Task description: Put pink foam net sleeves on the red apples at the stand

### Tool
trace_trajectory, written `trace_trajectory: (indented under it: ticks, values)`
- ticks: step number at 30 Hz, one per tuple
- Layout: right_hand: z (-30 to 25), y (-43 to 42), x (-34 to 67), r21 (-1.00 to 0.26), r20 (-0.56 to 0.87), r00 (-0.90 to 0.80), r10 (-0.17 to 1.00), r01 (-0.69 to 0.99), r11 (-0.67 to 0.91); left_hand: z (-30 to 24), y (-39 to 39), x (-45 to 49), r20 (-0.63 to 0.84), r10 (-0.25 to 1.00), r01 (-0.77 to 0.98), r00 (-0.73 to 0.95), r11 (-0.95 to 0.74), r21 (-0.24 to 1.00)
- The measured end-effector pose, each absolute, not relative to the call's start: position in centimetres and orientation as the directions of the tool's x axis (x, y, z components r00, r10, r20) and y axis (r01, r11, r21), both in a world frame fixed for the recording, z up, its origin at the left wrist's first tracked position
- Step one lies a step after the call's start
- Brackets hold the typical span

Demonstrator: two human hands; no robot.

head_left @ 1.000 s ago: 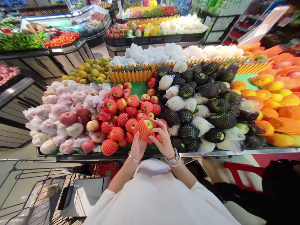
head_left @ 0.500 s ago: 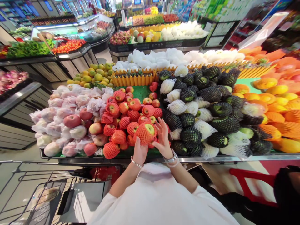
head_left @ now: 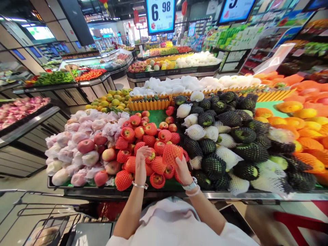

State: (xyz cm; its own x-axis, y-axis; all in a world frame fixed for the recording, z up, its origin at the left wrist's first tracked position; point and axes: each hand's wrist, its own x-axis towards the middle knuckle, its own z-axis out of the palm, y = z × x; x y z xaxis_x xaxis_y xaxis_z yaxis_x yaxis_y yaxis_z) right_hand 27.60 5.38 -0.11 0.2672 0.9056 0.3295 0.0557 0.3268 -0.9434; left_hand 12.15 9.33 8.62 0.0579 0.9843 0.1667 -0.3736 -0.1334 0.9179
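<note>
I stand at a fruit stand with a pile of apples in red foam nets (head_left: 143,143). My right hand (head_left: 182,169) is closed round one netted apple (head_left: 172,153) and holds it above the pile's right side. My left hand (head_left: 140,163) reaches over the middle of the pile, fingers curled down onto another netted apple (head_left: 151,156); whether it grips it I cannot make out. A bracelet is on my left wrist, a watch on my right.
Apples in pale wraps (head_left: 77,143) lie left of the red pile, dark and white netted fruit (head_left: 225,136) to the right, orange netted fruit (head_left: 302,126) beyond. The stand's metal front edge (head_left: 230,195) runs across. A shopping cart (head_left: 38,222) is at lower left. Price signs (head_left: 160,15) hang overhead.
The netted apple passed from both hands to my right hand alone and moved right. My left hand let go and reached forward onto the pile. The camera tilted upward.
</note>
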Motion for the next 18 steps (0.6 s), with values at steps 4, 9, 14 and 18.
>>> trace_trajectory:
  ticks: [4,9,14,18]
  values:
    - [0.6,5.1,26.9,-0.966,0.248,0.110,0.963,-0.052,0.255,8.1,9.1,14.2,0.093,0.972,-0.376,0.216,-0.005,0.926]
    - [1.3,5.7,27.3,-0.966,0.224,0.067,0.972,0.144,0.212,5.4,7.7,16.8,-0.183,0.974,-0.534,0.132,0.225,0.815]
    - [3.1,5.7,29.1,-0.971,0.217,0.141,0.966,0.136,0.198,5.0,8.2,16.6,-0.547,0.815,-0.726,0.191,0.492,0.481]
    - [4.4,4.7,28.0,-0.923,0.385,0.408,0.828,0.184,0.338,4.8,7.4,16.2,-0.437,0.889,-0.672,0.135,0.406,0.619]
